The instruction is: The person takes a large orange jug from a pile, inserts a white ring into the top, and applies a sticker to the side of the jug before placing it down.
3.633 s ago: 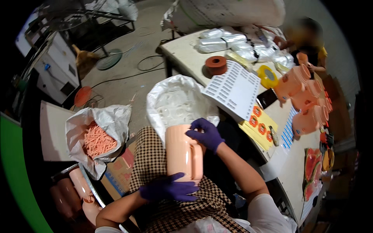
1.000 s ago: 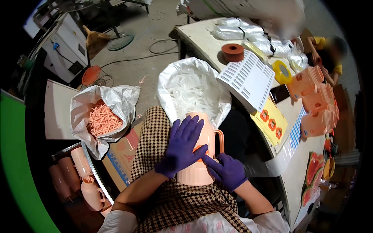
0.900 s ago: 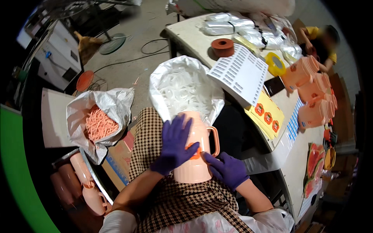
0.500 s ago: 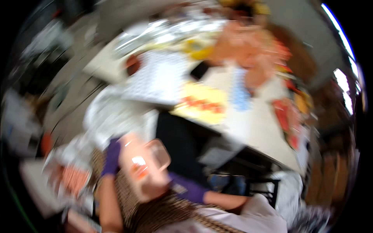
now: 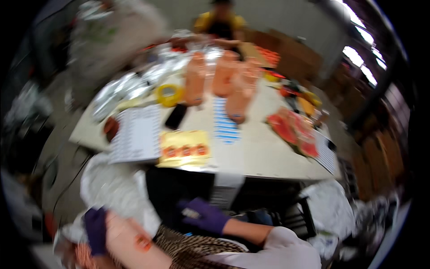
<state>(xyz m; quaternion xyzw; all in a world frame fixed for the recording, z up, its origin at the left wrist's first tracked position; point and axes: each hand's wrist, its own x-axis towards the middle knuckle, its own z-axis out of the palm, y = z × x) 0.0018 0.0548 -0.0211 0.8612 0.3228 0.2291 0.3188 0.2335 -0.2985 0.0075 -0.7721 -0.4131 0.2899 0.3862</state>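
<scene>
Purple gloves cover both hands, and the whole view is smeared by motion. The left hand (image 5: 96, 229) lies flat against the near end of a peach-coloured plastic jug (image 5: 130, 240) that rests low over the lap on checked cloth (image 5: 197, 244). Its fingers look laid along the jug's side rather than curled round it, though the blur keeps me from telling how firm the hold is. A small orange sticker (image 5: 143, 242) shows on the jug just right of that hand.

The right hand (image 5: 204, 216) sits apart from the jug, further right and a little higher, palm down with the fingers loosely bent. Something small and pale seems to lie at its fingertips, but I cannot tell whether it is pinched or merely under them.

The jug's long axis runs from the left hand down toward the right, so the left hand is the nearer one and already touching, while the right hand would come in across the lap from the jug's far side.

Beyond both hands the counter (image 5: 255, 152) carries more peach jugs (image 5: 224, 76), a yellow tape roll (image 5: 169, 95), a yellow label sheet (image 5: 184, 148) and a white printed sheet (image 5: 136, 134). A white plastic bag (image 5: 112, 197) lies just above the left hand.
</scene>
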